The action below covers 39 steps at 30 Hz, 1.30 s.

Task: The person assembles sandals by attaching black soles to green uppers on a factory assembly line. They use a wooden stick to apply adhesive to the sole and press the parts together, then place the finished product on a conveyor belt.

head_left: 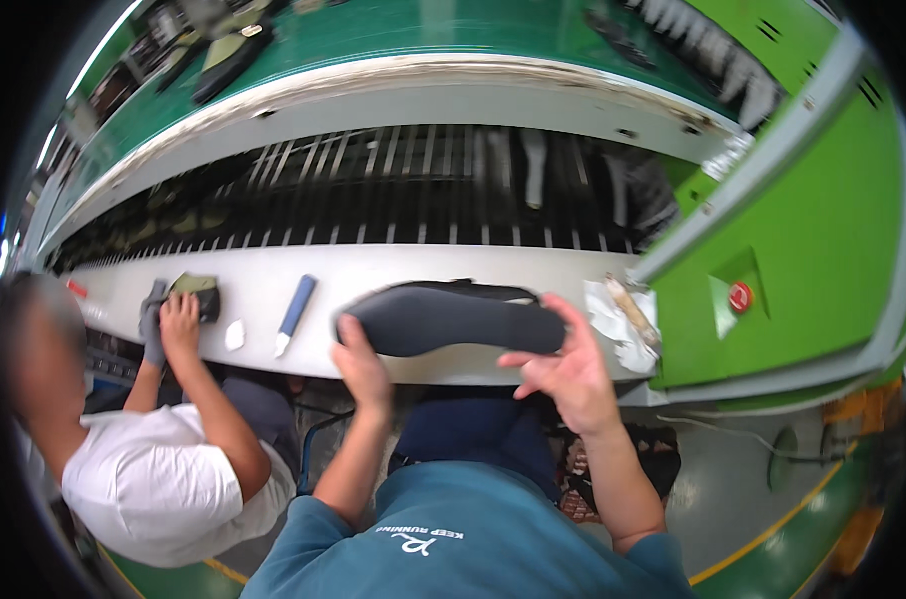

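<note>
Above the front edge of the long white bench (258, 275), I support a dark grey, smooth-faced, shoe-shaped piece (443, 321), sole side toward me, with a narrow black loop showing along its upper edge. The piece lies roughly parallel to the bench and clear of my body.

Left hand (365, 374): fingers closed on the left end, thumb laid on the smooth face. Right hand (573, 384): fingers spread wide at the right end, the upper ones against it, the lower ones standing off its underside; whether they bear weight, I cannot tell.

Current step, in my judgement: handling and orienting the piece, with the left grip as the main hold. Next move, as I judge it: bring the right fingers together on their end before any turning or setting down, and keep the left grip firm.

On the bench's middle-left part lies a blue-handled, pale-bladed knife (298, 304), unheld. At the bench's right end rests crumpled white paper (632, 354); keep the piece's right end clear of it.
</note>
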Each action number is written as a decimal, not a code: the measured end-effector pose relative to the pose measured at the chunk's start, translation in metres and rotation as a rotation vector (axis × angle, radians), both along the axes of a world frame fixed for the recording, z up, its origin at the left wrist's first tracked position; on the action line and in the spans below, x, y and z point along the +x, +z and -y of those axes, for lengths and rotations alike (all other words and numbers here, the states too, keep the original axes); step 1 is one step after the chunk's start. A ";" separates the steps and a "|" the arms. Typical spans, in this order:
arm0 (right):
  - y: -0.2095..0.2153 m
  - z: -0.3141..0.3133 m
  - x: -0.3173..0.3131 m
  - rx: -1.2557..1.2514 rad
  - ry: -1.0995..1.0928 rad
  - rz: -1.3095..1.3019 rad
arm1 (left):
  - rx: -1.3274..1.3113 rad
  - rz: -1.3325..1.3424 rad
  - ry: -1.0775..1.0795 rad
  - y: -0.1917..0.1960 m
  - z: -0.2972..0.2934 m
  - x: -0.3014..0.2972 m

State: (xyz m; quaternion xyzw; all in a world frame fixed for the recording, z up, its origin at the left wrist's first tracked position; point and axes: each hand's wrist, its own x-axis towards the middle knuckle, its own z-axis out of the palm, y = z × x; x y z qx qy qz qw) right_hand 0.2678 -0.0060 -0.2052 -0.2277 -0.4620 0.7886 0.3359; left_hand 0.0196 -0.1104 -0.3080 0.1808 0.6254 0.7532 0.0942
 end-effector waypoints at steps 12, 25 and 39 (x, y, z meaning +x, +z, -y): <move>0.035 -0.021 -0.054 0.789 -0.269 0.390 | 0.156 0.134 -0.407 0.010 -0.057 0.035; 0.051 -0.007 -0.024 0.964 -0.518 0.450 | 0.177 -0.647 -0.505 0.124 -0.087 0.031; 0.048 -0.024 -0.050 1.249 -0.551 0.269 | 0.195 -0.583 -0.539 0.129 -0.086 0.024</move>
